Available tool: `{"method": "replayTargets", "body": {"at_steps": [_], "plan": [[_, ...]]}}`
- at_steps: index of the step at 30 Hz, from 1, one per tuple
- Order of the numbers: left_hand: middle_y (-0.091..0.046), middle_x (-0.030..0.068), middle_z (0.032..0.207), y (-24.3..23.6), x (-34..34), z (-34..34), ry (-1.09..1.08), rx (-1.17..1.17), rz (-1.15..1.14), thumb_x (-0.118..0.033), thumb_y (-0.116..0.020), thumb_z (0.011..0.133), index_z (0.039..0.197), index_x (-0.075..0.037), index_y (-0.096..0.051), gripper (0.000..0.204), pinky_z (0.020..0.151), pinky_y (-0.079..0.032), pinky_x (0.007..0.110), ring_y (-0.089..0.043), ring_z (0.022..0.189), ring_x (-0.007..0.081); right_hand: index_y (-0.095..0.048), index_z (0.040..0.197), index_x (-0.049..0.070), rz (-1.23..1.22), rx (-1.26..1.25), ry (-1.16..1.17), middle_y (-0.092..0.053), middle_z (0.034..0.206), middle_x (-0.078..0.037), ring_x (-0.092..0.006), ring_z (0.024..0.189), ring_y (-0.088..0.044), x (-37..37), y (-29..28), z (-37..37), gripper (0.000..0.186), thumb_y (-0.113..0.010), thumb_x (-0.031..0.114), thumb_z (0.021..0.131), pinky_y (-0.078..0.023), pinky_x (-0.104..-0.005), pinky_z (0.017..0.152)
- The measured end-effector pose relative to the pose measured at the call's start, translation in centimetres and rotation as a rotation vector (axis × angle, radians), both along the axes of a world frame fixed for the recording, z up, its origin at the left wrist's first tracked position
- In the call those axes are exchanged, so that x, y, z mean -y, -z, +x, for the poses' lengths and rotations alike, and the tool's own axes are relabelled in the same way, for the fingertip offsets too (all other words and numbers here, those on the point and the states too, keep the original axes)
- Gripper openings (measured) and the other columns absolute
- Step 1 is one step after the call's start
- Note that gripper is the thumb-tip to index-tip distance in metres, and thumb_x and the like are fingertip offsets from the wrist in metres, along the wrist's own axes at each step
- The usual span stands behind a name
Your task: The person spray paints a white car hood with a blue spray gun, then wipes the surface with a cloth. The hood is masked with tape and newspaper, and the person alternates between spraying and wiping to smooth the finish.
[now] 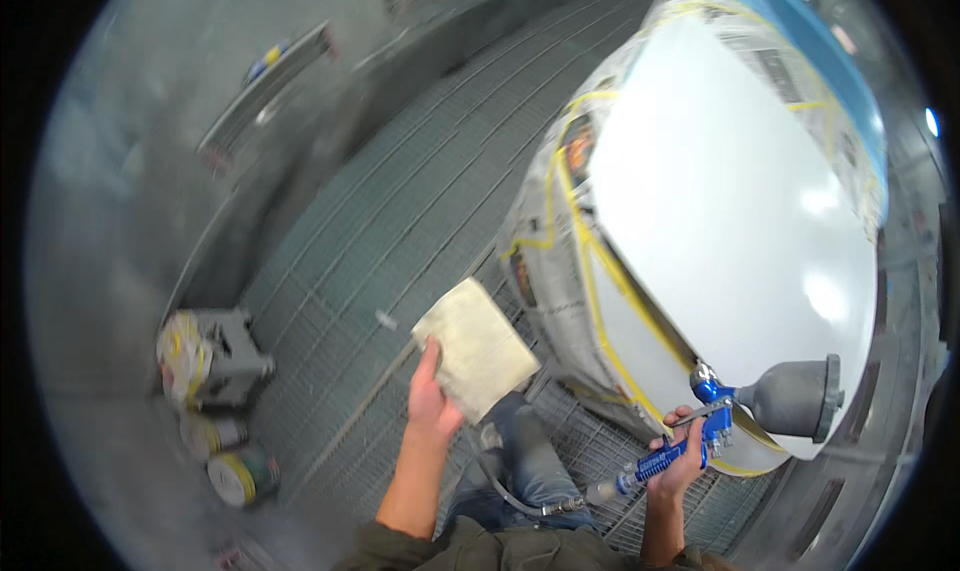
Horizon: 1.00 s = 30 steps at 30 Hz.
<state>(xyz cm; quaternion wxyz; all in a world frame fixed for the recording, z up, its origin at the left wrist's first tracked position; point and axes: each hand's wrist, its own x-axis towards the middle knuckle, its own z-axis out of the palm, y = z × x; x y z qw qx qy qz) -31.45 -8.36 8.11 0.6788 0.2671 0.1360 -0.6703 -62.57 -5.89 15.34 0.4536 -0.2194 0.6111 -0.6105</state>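
My left hand grips a folded cream cloth by its near left edge, thumb on top. The cloth is held flat above the grated floor, apart from the car. In my right hand is a blue spray gun, its handle wrapped by my fingers. The gun's grey paint cup points to the right, and an air hose runs from the handle's base toward my legs. Beyond the gun stands a car with a white panel, edged with masking paper and yellow tape.
Metal grating covers the floor. At the left are a grey step stool with crumpled paper on it and a paint can. A narrow shelf runs along the grey wall. Blue plastic sheeting covers the car's far side.
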Motion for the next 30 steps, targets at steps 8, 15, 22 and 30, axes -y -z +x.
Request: {"method": "replayTargets", "body": {"at_steps": [8, 15, 22, 30], "plan": [[-0.053, 0.0140, 0.141, -7.9, 4.5, 2.8, 0.352, 0.151, -0.062, -0.035, -0.043, 0.105, 0.144, -0.003, -0.041, 0.050, 0.109, -0.041, 0.048, -0.053, 0.127, 0.0322, -0.056, 0.108, 0.007, -0.143, 0.093, 0.244, -0.060, 0.102, -0.003, -0.0117, 0.092, -0.058, 5.8, -6.9, 2.4, 0.022, -0.050, 0.027, 0.102, -0.046, -0.0239, 0.052], [-0.055, 0.0149, 0.136, -15.3, 16.5, 11.0, 0.445, 0.443, 0.028, -0.037, -0.044, 0.105, 0.142, -0.001, -0.042, 0.052, 0.105, -0.046, 0.045, -0.056, 0.122, 0.0305, -0.056, 0.108, 0.011, -0.183, 0.137, 0.332, -0.059, 0.099, 0.001, -0.0082, 0.091, -0.055, 15.4, -10.9, 7.6, 0.023, -0.050, 0.033, 0.103, -0.041, -0.0212, 0.053], [-0.053, 0.0144, 0.139, -15.0, 26.8, 19.2, 0.319, 0.326, -0.122, -0.040, -0.042, 0.105, 0.144, -0.004, -0.041, 0.053, 0.106, -0.045, 0.050, -0.054, 0.125, 0.0332, -0.051, 0.116, 0.010, -0.343, 0.122, 0.302, -0.056, 0.105, -0.003, -0.0108, 0.093, -0.055, 21.6, -10.6, 12.9, 0.027, -0.050, 0.034, 0.103, -0.046, -0.0225, 0.051], [-0.055, 0.0124, 0.139, -11.1, 42.9, 27.5, 0.543, 0.226, -0.075, -0.045, -0.046, 0.103, 0.142, -0.007, -0.045, 0.055, 0.104, -0.046, 0.052, -0.055, 0.125, 0.0330, -0.056, 0.114, 0.014, -0.283, 0.052, 0.851, -0.060, 0.098, 0.004, -0.0066, 0.092, -0.054, 29.0, -10.2, 19.6, 0.025, -0.051, 0.035, 0.102, -0.038, -0.0248, 0.062]]}}
